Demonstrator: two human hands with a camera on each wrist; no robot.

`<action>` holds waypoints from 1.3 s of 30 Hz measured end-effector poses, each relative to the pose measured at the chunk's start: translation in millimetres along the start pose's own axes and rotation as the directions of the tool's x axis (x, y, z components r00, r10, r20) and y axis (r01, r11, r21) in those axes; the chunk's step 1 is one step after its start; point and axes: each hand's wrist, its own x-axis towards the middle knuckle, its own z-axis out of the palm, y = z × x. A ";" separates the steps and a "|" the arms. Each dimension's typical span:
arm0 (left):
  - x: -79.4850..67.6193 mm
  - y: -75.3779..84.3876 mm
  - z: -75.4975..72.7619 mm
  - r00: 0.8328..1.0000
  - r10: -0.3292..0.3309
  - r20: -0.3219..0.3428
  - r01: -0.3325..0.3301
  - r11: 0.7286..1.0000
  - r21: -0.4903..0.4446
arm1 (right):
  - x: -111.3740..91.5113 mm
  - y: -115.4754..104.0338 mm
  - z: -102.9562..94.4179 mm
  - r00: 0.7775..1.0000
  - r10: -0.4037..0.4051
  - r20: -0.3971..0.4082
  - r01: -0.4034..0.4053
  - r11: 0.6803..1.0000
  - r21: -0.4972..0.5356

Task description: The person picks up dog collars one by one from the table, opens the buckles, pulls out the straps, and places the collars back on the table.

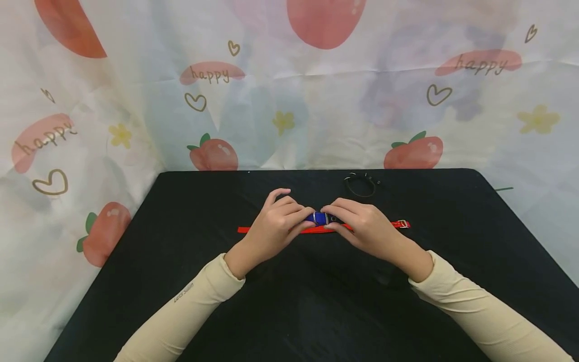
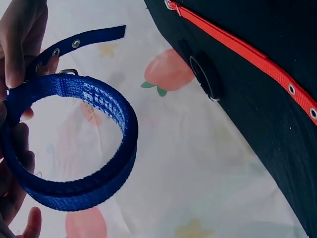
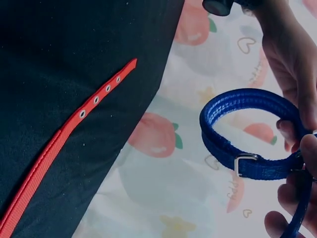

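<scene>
A blue webbing collar [image 2: 81, 191], bent into a round loop, is held up between both hands over the black table. My left hand [image 1: 276, 223] pinches it between thumb and forefinger, with the little finger lifted. From the other side my right hand [image 1: 367, 226] pinches it near the buckle. A metal ring [image 3: 246, 163] sits on the band. The collar's free end [image 2: 94, 37], punched with metal eyelets, sticks out past the fingers. Fingers partly hide the buckle.
Behind the hands, a red collar [image 1: 316, 230] lies stretched straight across the black table [image 1: 289, 311], its buckle [image 1: 401, 224] at the right. Farther back a black collar [image 1: 362, 195] lies curled near the rear edge. A printed cloth [image 1: 316, 110] hangs behind the table.
</scene>
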 end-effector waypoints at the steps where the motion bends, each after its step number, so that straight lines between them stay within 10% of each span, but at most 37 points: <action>1: 0.5 0.5 0.2 1.000 0.001 0.002 -0.001 1.000 0.007 | -0.2 -0.1 0.6 1.000 0.000 0.000 0.000 1.000 -0.004; 20: 2.9 -4.0 -8.2 0.985 -0.165 0.052 0.165 0.986 -0.001 | -1.3 7.9 -12.1 0.984 0.177 0.030 -0.178 0.983 0.036; 39: -0.7 -3.4 -2.2 0.998 -0.057 0.036 0.062 0.982 -0.180 | -1.2 5.5 -7.6 0.997 -0.056 -0.049 0.061 0.994 0.093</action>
